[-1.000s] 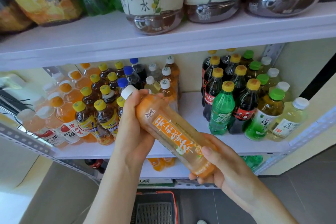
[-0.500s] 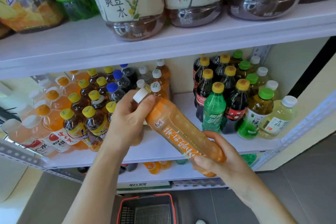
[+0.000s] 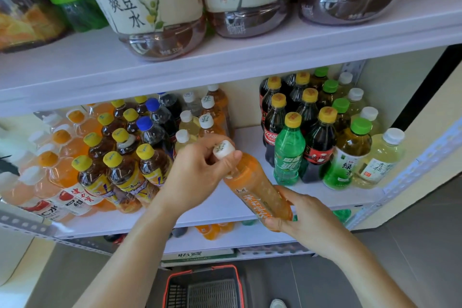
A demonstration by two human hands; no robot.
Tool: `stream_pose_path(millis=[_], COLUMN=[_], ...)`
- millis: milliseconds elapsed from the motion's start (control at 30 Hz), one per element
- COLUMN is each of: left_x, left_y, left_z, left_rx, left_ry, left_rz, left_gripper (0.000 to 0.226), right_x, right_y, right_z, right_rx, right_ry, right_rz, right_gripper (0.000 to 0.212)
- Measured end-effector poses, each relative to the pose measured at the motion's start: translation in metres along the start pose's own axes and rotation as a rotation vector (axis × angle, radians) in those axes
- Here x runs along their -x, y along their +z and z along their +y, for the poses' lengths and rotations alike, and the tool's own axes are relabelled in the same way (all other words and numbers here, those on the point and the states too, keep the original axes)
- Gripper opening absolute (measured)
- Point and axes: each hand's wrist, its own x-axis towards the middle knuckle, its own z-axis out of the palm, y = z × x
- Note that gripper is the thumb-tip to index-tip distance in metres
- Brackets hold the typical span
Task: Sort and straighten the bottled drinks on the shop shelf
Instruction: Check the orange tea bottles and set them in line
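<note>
Your left hand (image 3: 197,175) pinches the white cap (image 3: 223,149) and your right hand (image 3: 302,220) wraps the base of the full orange plastic drink bottle (image 3: 255,195), which is tilted in front of the white middle shelf (image 3: 215,207); it's probably weighty, stiff and slick, so grip mid-body.

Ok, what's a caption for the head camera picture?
Left hand grips the top, right hand the base, of a tilted orange bottle.

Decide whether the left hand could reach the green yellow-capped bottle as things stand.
Probably not yet: the left hand grips the orange bottle, which lies between it and the green bottle.
</note>
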Motion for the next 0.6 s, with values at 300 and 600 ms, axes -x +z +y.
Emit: stream_pose_path(millis=[300, 600], left_x=[-0.048, -0.140], left_y=[0.034, 0.062], left_z=[-0.012, -0.038], left_rx=[-0.427, -0.393], left_ry=[-0.004, -0.084], left_rz=[0.207, 0.283], left_gripper=[0.023, 0.035], right_x=[-0.023, -0.062], right_y=[-0.054, -0.059], right_z=[-0.022, -0.019], right_rx=[0.270, 0.413], right_ry=[-0.289, -0.217], right_rz=[0.768, 0.613], right_gripper=[0.041, 0.058])
